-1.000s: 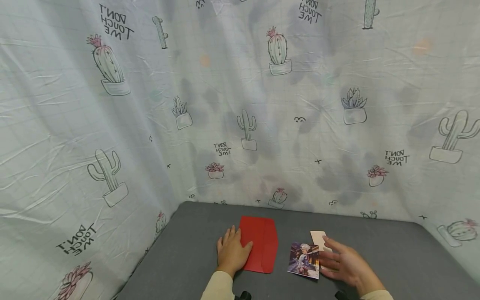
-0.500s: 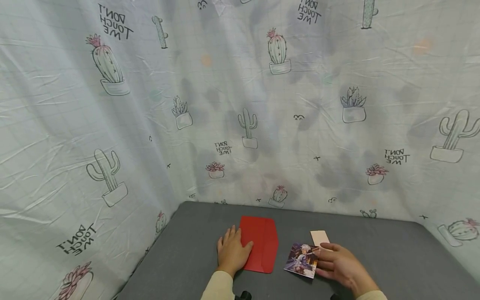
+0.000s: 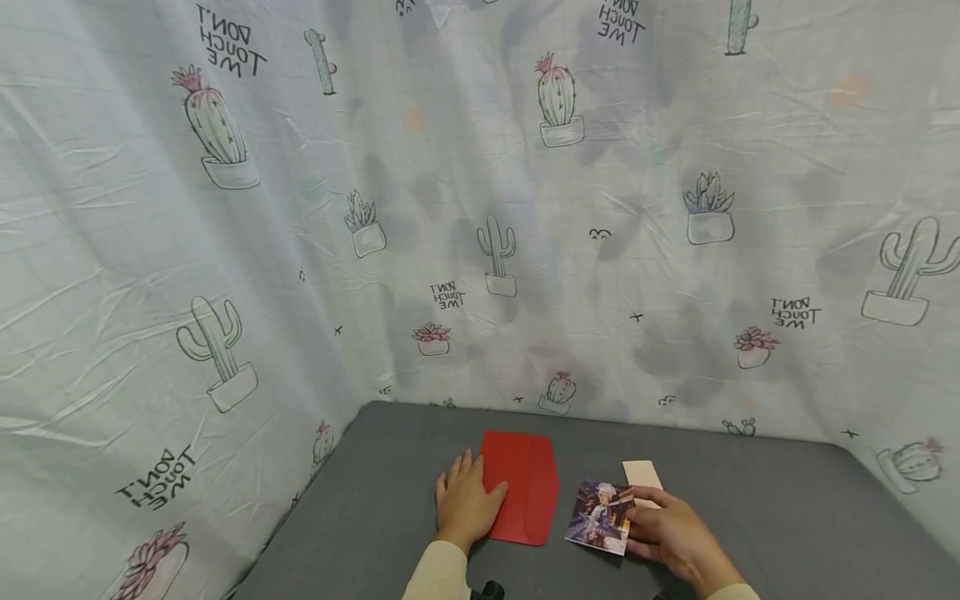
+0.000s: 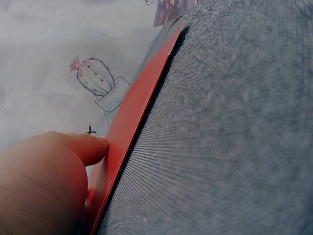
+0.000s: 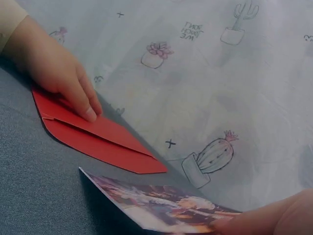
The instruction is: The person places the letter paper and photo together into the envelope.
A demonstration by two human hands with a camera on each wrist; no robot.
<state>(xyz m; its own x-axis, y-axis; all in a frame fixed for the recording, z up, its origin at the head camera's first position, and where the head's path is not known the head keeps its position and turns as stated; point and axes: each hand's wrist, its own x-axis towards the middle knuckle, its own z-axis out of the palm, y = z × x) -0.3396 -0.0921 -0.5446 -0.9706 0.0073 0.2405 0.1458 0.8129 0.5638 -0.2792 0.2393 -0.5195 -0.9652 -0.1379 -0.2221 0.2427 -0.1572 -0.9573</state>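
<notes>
A red paper envelope (image 3: 528,490) lies flat on the grey tabletop. My left hand (image 3: 462,503) rests on its left part with fingers extended, the thumb pressing near the middle. A slit along the envelope (image 5: 105,139) shows in the right wrist view, with a flap on the side toward the picture card. My right hand (image 3: 673,535) pinches the right edge of that glossy picture card (image 3: 597,517), which bears a figure in white headwear. The card (image 5: 156,204) is tilted, raised off the table. Behind the right hand lies a pale cream card (image 3: 637,472), partly hidden by fingers.
The grey table (image 3: 390,467) meets a pale curtain (image 3: 480,167) printed with cacti at its far edge and left side. A strip of table separates the envelope from the picture card.
My right hand has closed on the picture card's right edge, and the card has shifted slightly left and risen. The cream card is more exposed. My left hand and the envelope have stayed put.
</notes>
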